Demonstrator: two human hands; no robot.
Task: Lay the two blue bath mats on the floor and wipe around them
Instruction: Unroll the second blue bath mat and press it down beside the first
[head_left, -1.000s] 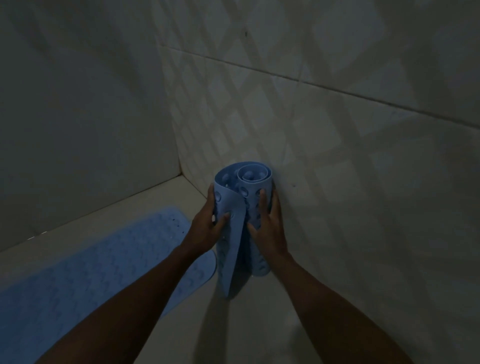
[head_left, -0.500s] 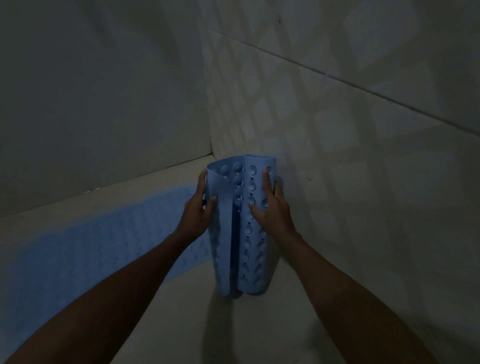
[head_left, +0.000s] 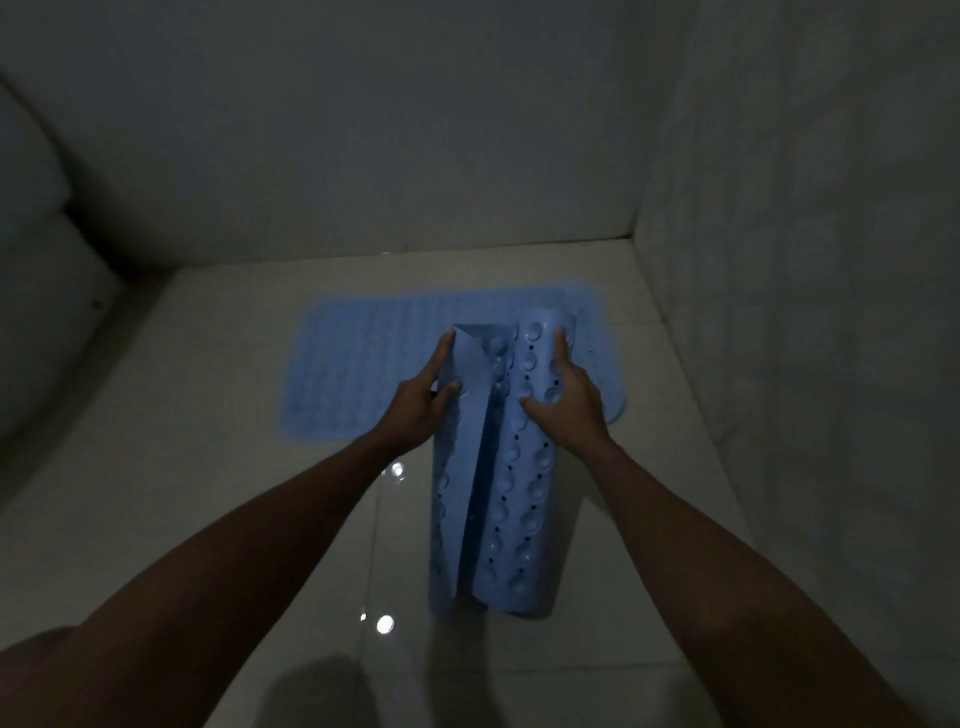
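Observation:
A rolled blue bath mat (head_left: 511, 499), studded with suction cups and small holes, hangs above the pale floor in the middle of the view. My left hand (head_left: 418, 410) pinches its loose flap near the top edge. My right hand (head_left: 566, 402) grips the rolled part, fingers wrapped over the cups. A second blue bath mat (head_left: 363, 374) lies flat on the floor behind it, near the back wall, partly hidden by the roll and my hands.
Glossy pale floor tiles (head_left: 208, 493) with light reflections spread below. A tiled wall (head_left: 805, 260) rises on the right and a plain wall (head_left: 363, 130) at the back. A pale curved fixture (head_left: 36, 218) stands at the far left.
The rolled mat has left the right wall corner and now hangs over the open floor in front of the flat mat. The view has swung left and down. Both hands keep their hold.

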